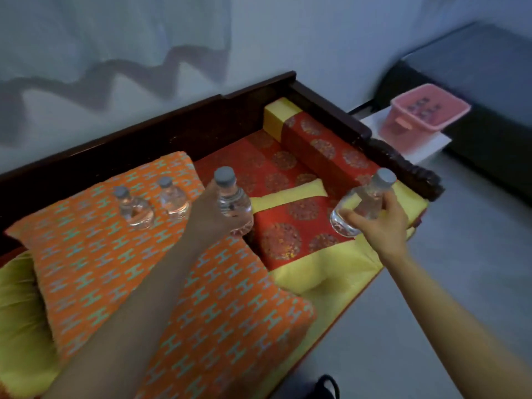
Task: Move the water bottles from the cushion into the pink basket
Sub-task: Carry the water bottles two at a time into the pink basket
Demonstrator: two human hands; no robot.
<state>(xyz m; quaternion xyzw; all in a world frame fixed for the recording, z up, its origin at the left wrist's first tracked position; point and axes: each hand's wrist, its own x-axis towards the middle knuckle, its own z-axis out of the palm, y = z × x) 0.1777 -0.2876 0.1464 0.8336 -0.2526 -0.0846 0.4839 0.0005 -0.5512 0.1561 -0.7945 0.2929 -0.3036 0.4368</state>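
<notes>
Water bottles [135, 207]: clear plastic, seen to be glossy and smooth.
Bottle caps [224, 176]: grey plastic, matt.
Cushion [100, 269]: orange woven cloth, matt, lightly quilted.
Red seat cover [288, 243]: brocade-like cloth; a faint sheen is shown on the round motifs.
Yellow border [325, 275]: plain cloth, smooth.
Frame [184, 131]: dark wood, polished, carved at the arm end.
Pink basket [403, 125]: plastic, smooth.
Floor [460, 254]: grey, smooth, matt.

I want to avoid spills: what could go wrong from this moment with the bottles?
The right hand holds its water bottle tilted; it may slip. The two bottles standing on the soft orange cushion could topple when the left hand moves the upright bottle beside them. The pink basket lies beyond the wooden armrest; a bottle may bump it.
</notes>
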